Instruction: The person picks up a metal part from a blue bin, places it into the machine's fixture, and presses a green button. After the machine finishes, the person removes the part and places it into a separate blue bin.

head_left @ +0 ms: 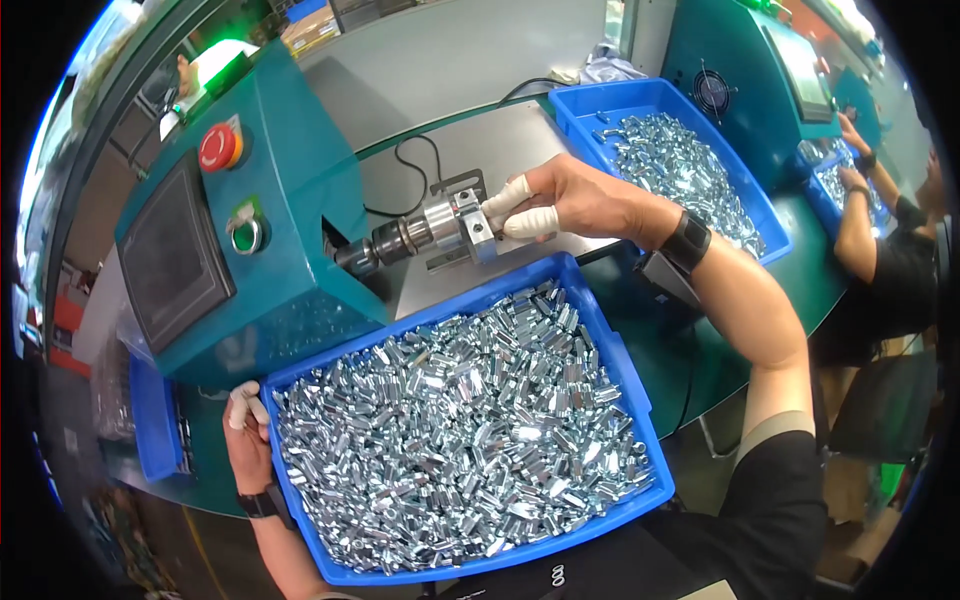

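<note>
My right hand (575, 208), with white covers on its fingertips, pinches at the outer end of a round metal clamping fixture (462, 228). Whatever lies between those fingertips is hidden. The fixture lines up with a dark spindle (380, 246) coming out of a teal machine (300, 200). Beside the left rim of a large blue tray (640, 390) is my left hand (247, 430), its covered fingers curled in; I cannot make out what they hold. Many shiny, short metal pieces (460, 430) fill this tray.
The machine carries a red stop button (220, 147), a green-lit button (245, 236) and a dark screen (175, 255). A second blue tray (585, 100) of metal parts stands at the back right. Further right, another person (890, 235) works at a similar machine (740, 70).
</note>
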The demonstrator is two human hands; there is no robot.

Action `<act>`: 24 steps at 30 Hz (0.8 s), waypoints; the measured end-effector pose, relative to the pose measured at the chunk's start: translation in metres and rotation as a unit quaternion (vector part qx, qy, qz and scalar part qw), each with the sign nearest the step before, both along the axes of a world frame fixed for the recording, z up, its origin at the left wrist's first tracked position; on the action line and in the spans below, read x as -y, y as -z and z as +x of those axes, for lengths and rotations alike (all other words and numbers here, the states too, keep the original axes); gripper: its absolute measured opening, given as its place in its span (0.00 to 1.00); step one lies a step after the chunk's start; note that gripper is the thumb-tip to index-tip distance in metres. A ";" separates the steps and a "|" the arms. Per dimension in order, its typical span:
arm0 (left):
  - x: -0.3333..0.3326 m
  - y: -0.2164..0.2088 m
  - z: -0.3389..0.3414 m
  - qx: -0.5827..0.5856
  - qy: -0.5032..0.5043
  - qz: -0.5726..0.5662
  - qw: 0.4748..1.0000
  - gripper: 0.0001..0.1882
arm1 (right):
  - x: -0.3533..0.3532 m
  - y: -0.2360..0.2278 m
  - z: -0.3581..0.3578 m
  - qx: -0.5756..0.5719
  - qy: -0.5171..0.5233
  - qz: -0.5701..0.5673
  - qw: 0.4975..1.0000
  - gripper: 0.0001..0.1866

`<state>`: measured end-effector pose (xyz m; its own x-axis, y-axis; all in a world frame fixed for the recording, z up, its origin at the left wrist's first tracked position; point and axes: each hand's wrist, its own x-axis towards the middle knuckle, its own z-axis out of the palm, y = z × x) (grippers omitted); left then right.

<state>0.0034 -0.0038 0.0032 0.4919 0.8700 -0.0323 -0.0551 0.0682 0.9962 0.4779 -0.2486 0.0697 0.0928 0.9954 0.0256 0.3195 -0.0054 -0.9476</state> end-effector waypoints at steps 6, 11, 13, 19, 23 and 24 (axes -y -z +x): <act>0.004 -0.003 0.004 -0.006 -0.005 -0.007 1.000 0.17 | 0.002 -0.001 0.000 -0.011 -0.005 -0.005 1.000 0.21; -0.002 0.002 0.001 0.016 -0.001 -0.029 0.999 0.17 | 0.003 -0.002 -0.001 -0.014 -0.014 -0.003 1.000 0.21; -0.003 0.000 -0.002 0.021 0.001 -0.030 0.999 0.17 | -0.002 0.003 -0.001 -0.013 -0.016 0.007 1.000 0.21; -0.012 -0.011 -0.001 -0.022 0.052 -0.030 0.998 0.17 | 0.002 0.002 0.002 0.018 -0.015 -0.009 1.000 0.22; -0.017 -0.023 0.005 -0.086 0.104 0.027 0.990 0.19 | 0.004 -0.001 0.002 0.024 0.011 -0.019 0.999 0.21; -0.019 -0.025 0.008 -0.105 0.118 0.051 0.986 0.19 | 0.003 0.000 0.002 0.026 0.017 -0.018 0.999 0.21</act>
<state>0.0111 0.0154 0.0281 0.6722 0.7368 -0.0734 0.1592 -0.0471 0.9861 0.4795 -0.2515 0.0695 0.1253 0.9921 -0.0050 0.3674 -0.0511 -0.9287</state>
